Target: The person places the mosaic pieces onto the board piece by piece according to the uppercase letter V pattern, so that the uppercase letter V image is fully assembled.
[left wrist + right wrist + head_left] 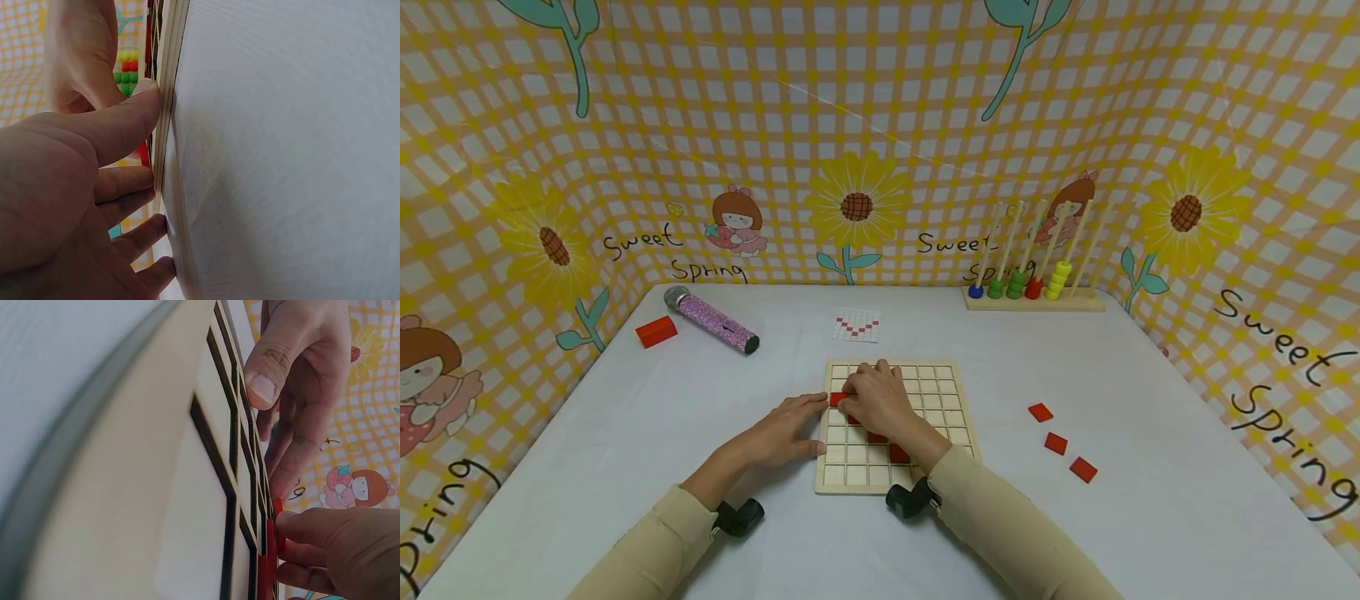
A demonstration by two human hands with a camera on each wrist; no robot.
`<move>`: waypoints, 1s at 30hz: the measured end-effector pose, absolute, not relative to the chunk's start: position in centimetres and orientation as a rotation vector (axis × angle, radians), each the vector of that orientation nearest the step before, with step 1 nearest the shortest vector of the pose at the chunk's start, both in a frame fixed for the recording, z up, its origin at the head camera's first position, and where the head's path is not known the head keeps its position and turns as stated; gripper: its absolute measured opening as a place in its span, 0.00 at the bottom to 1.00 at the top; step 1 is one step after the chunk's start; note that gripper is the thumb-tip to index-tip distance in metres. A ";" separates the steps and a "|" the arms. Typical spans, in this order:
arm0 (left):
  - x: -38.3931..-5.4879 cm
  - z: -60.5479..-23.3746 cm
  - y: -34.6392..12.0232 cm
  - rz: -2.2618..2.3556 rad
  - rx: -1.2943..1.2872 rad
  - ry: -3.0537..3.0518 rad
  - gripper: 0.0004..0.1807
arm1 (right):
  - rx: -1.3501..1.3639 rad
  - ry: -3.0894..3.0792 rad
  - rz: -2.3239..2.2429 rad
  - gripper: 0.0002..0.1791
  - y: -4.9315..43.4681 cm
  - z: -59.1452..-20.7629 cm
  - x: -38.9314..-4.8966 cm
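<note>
A wooden grid board [842,477] lies on the white table, with several red square tiles [898,454] running in a diagonal across its cells. My right hand [880,404] reaches over the board and pinches a red tile [279,526] with thumb and fingertips at the left column. Part of the diagonal is hidden beneath that hand. Along the board's left edge rests my left hand [786,429], thumb and fingers extended and touching the rim, as the left wrist view also shows. A small card [857,326] with a red V pattern on a grid lies beyond the board.
Three loose red tiles [1056,443] lie to the right. At the back left are a glittery pink microphone [711,321] and a red block [657,332]. A peg abacus [1037,304] with coloured beads stands at the back right. Patterned cloth walls enclose the table.
</note>
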State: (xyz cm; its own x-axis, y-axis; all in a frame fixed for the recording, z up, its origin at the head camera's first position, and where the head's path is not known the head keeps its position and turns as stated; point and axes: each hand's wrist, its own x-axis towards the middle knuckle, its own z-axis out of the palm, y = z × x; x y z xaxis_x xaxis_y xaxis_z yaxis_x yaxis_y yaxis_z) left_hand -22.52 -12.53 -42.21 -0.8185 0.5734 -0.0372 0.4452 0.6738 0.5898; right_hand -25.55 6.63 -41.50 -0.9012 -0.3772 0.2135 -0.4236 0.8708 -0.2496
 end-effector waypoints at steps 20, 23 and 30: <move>-22.8 -42.5 -12.5 0.844 0.791 2.670 0.38 | 0.595 -2.919 0.394 0.11 6.3 -41.6 -25.7; -22.7 -42.5 -12.5 0.840 0.788 2.672 0.38 | 0.593 -2.919 0.392 0.11 6.3 -41.6 -25.7; -22.7 -42.3 -12.5 0.827 0.788 2.680 0.38 | 0.589 -2.904 0.381 0.12 6.4 -41.7 -25.6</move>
